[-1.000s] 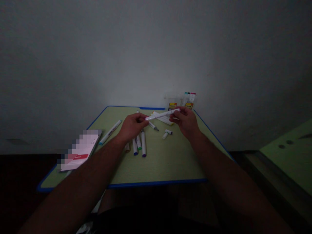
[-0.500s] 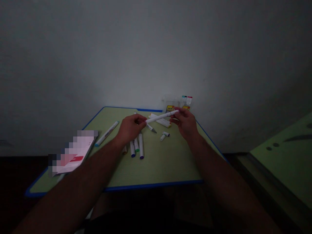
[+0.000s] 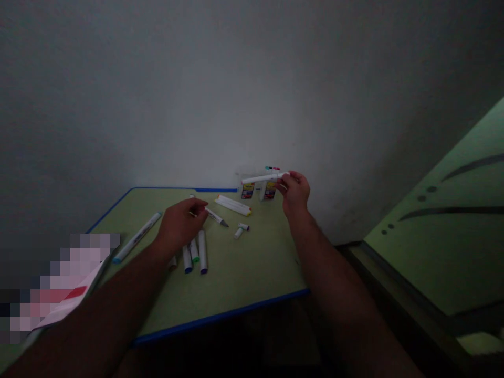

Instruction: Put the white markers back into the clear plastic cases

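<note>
My right hand (image 3: pixel 293 191) pinches one end of a white marker (image 3: pixel 262 179) and holds it level in the air by the clear marker case (image 3: pixel 258 188) at the table's far edge. My left hand (image 3: pixel 179 223) rests curled over the green table (image 3: pixel 244 268), its fingertips on an uncapped marker (image 3: pixel 216 216) with a dark tip. Three capped markers (image 3: pixel 195 252) lie just under that hand. Two small loose caps (image 3: pixel 240 230) lie between my hands.
A blue-tipped marker (image 3: pixel 136 238) lies to the left, and a white-and-red booklet (image 3: pixel 65 299) sits at the near left corner. Two more markers (image 3: pixel 233 205) lie near the case. A wall stands behind the table. Another green desk (image 3: pixel 444 236) is on the right.
My left hand let go of the white marker and dropped to the uncapped marker on the table. My right hand carried the white marker up toward the case. The view swung right.
</note>
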Demonstrator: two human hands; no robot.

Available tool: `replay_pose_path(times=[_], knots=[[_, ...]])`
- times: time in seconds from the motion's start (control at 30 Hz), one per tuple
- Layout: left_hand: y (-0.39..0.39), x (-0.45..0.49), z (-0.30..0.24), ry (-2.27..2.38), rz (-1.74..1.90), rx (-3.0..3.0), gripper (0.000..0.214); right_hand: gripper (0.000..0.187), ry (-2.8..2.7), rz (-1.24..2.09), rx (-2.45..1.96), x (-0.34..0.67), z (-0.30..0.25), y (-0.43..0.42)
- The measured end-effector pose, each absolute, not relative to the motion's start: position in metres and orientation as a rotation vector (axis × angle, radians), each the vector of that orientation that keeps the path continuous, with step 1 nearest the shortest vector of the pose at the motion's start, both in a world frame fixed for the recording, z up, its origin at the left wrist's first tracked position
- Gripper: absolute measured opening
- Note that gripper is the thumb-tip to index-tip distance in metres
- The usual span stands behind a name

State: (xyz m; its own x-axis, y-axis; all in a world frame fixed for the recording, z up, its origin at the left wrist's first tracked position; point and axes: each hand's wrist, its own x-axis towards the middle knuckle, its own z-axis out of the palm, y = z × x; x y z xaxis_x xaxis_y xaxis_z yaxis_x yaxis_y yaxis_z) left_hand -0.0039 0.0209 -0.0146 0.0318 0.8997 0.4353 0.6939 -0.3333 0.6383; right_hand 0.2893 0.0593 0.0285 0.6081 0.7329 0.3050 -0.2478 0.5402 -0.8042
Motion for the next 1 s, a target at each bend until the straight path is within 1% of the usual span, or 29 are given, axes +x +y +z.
replay_pose_path(times=[0.13,0.27,0.4,0.6,0.77,1.0], knots=[[0.019,-0.003,-0.012,1.661,1.159,2.066,0.028,0.025,-0.619,0.424,-0.801,0.313,0.056,0.070],[0.018,-0.003,-0.013,1.658,1.159,2.058,0.027,0.023,-0.629,0.239,-0.912,0.336,0.073,0.084],[0.020,-0.004,-0.016,1.644,1.159,2.083,0.028,0.020,-0.737,0.097,-1.093,0.350,0.076,0.102],[0.020,-0.003,-0.015,1.667,1.110,2.086,0.030,0.024,-1.000,-0.090,-1.398,0.350,0.073,0.126],[0.019,-0.001,-0.015,1.665,1.073,2.096,0.030,0.022,-1.159,-0.188,-1.575,0.334,0.076,0.131],[0.016,0.001,-0.014,1.619,1.080,2.060,0.027,0.019,-1.381,-0.178,-1.800,0.321,0.077,0.137]])
